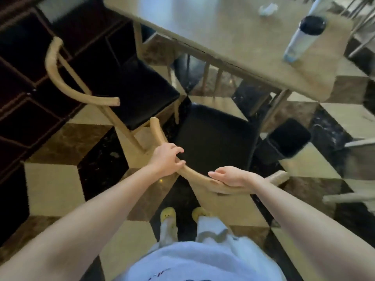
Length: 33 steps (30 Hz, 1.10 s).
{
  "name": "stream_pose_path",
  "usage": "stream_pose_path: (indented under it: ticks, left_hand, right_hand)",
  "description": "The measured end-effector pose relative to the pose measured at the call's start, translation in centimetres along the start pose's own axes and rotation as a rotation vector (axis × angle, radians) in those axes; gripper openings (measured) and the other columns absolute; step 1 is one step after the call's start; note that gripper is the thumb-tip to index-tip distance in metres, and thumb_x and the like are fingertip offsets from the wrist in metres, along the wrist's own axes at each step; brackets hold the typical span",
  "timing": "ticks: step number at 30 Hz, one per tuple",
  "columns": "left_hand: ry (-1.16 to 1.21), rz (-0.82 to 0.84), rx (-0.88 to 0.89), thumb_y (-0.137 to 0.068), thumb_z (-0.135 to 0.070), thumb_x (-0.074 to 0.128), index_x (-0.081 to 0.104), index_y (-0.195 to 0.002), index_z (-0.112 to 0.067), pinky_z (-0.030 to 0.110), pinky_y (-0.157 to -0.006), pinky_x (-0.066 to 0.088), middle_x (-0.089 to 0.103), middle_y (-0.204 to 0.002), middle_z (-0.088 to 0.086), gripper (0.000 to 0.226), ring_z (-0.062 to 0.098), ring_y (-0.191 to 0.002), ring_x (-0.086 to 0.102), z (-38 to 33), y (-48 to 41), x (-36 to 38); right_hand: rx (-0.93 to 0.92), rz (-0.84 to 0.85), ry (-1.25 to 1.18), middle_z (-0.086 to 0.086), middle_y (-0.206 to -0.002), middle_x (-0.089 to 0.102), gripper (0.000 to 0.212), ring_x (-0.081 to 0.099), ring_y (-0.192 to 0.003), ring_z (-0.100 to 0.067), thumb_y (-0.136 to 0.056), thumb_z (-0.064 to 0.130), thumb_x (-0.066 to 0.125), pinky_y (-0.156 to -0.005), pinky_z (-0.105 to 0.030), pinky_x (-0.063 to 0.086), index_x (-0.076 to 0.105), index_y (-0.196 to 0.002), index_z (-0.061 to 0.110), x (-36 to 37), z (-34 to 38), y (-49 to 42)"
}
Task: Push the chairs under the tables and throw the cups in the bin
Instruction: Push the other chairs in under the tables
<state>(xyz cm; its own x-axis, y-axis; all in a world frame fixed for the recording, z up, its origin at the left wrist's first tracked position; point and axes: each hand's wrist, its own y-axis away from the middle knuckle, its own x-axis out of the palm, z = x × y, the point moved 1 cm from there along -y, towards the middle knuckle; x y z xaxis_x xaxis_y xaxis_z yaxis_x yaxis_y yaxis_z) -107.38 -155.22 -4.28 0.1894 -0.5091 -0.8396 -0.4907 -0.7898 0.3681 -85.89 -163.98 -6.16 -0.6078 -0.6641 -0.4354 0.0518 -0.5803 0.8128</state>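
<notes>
2 chairs (213,134) (129,92), 1 table (233,37), 1 bin (284,140), 1 bottle (302,39), 2 hands (166,159) (231,177).

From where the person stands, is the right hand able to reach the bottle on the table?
Probably not yet. The chair stands between the person and the table, the bottle sits at its far side, and the right hand rests on the chair's backrest.

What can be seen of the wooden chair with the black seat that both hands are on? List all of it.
The near wooden chair with the black seat has a curved, light wood backrest rail and a dark padded square seat. It stands upright on the checkered floor, facing the wooden table, its seat not yet under it. The left hand curls around the rail; the right hand rests flat against it.
</notes>
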Motion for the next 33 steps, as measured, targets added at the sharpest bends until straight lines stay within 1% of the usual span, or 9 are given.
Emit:
stream_pose_path:
  ticks: [3, 6, 8, 10, 12, 14, 19, 26, 33]
  left_hand:
    - [-0.302, 0.264, 0.258, -0.089, -0.045, 0.059, 0.048, -0.136, -0.03, 0.049, -0.12, 0.009, 0.049, -0.141, -0.006, 0.051, 0.019, -0.14, 0.035, 1.0, -0.5, 0.6]
    - [-0.466, 0.291, 0.406, -0.086, -0.042, 0.064, 0.046, -0.137, -0.032, 0.049, -0.12, 0.001, 0.052, -0.139, -0.007, 0.055, 0.017, -0.139, 0.038, 1.8, -1.3, 0.7]
    - [-0.511, 0.306, 0.452, -0.085, -0.038, 0.066, 0.048, -0.135, -0.031, 0.046, -0.121, 0.005, 0.057, -0.134, -0.006, 0.053, 0.016, -0.134, 0.044, 1.8, -2.1, 0.3]
    - [-0.514, 0.311, 0.462, -0.085, -0.032, 0.067, 0.054, -0.13, -0.03, 0.043, -0.119, 0.019, 0.062, -0.126, -0.006, 0.047, 0.015, -0.126, 0.052, 1.8, -2.6, -0.2]
    - [-0.489, 0.307, 0.415, -0.085, -0.028, 0.069, 0.06, -0.121, -0.029, 0.037, -0.107, 0.042, 0.066, -0.113, -0.007, 0.037, 0.014, -0.111, 0.061, 1.8, -3.0, -0.6]
    - [-0.499, 0.325, 0.376, -0.083, -0.026, 0.071, 0.064, -0.113, -0.029, 0.035, -0.095, 0.053, 0.067, -0.105, -0.006, 0.03, 0.013, -0.102, 0.064, 1.6, -3.3, -0.6]
    - [-0.602, 0.372, 0.41, -0.085, -0.025, 0.068, 0.064, -0.11, -0.027, 0.032, -0.088, 0.054, 0.066, -0.099, -0.006, 0.026, 0.015, -0.094, 0.066, 1.2, -4.2, -0.4]
    - [-0.742, 0.425, 0.478, -0.088, -0.027, 0.064, 0.059, -0.117, -0.025, 0.023, -0.072, 0.044, 0.057, -0.09, -0.008, 0.03, 0.01, -0.081, 0.057, -0.2, -6.6, -2.0]
    - [-0.731, 0.401, 0.438, -0.088, -0.027, 0.064, 0.058, -0.12, -0.024, 0.025, -0.075, 0.045, 0.06, -0.094, -0.006, 0.033, 0.011, -0.083, 0.058, -2.2, -10.8, -3.1]
  right_hand:
    - [-0.038, -0.092, 0.035, 0.005, -0.113, 0.062, 0.047, 0.059, -0.104, -0.013, -0.089, 0.057, 0.053, -0.085, -0.029, 0.052, 0.06, -0.12, 0.023, 1.9, 0.0, 1.5]
    - [-0.071, -0.276, 0.256, 0.004, -0.119, 0.06, 0.049, 0.057, -0.11, -0.016, -0.086, 0.045, 0.064, -0.092, -0.034, 0.05, 0.054, -0.128, 0.024, 3.8, 0.1, 2.5]
    - [-0.05, -0.428, 0.348, 0.005, -0.117, 0.063, 0.048, 0.059, -0.107, -0.015, -0.083, 0.04, 0.068, -0.092, -0.033, 0.05, 0.053, -0.126, 0.028, 4.8, -0.5, 2.8]
    - [0.004, -0.498, 0.402, 0.005, -0.112, 0.066, 0.039, 0.061, -0.104, -0.015, -0.083, 0.035, 0.07, -0.095, -0.034, 0.049, 0.057, -0.119, 0.027, 5.0, -1.3, 2.9]
    - [0.065, -0.537, 0.406, 0.004, -0.106, 0.068, 0.029, 0.063, -0.1, -0.016, -0.083, 0.03, 0.07, -0.094, -0.034, 0.05, 0.063, -0.111, 0.025, 4.5, -2.1, 3.2]
    - [0.087, -0.573, 0.39, 0.004, -0.1, 0.069, 0.02, 0.063, -0.094, -0.015, -0.084, 0.025, 0.07, -0.091, -0.032, 0.052, 0.066, -0.104, 0.024, 4.3, -2.5, 3.4]
    - [0.053, -0.638, 0.384, 0.002, -0.096, 0.069, 0.017, 0.063, -0.091, -0.016, -0.082, 0.019, 0.069, -0.088, -0.031, 0.052, 0.067, -0.099, 0.021, 4.7, -2.5, 3.9]
    - [0.03, -0.675, 0.38, 0.002, -0.097, 0.068, 0.018, 0.062, -0.09, -0.016, -0.082, 0.015, 0.067, -0.088, -0.031, 0.052, 0.064, -0.099, 0.02, 2.4, -2.7, 3.5]
    - [0.033, -0.691, 0.35, 0.0, -0.1, 0.067, 0.019, 0.061, -0.094, -0.018, -0.084, 0.014, 0.066, -0.087, -0.033, 0.053, 0.064, -0.103, 0.019, -2.3, -3.6, 2.4]
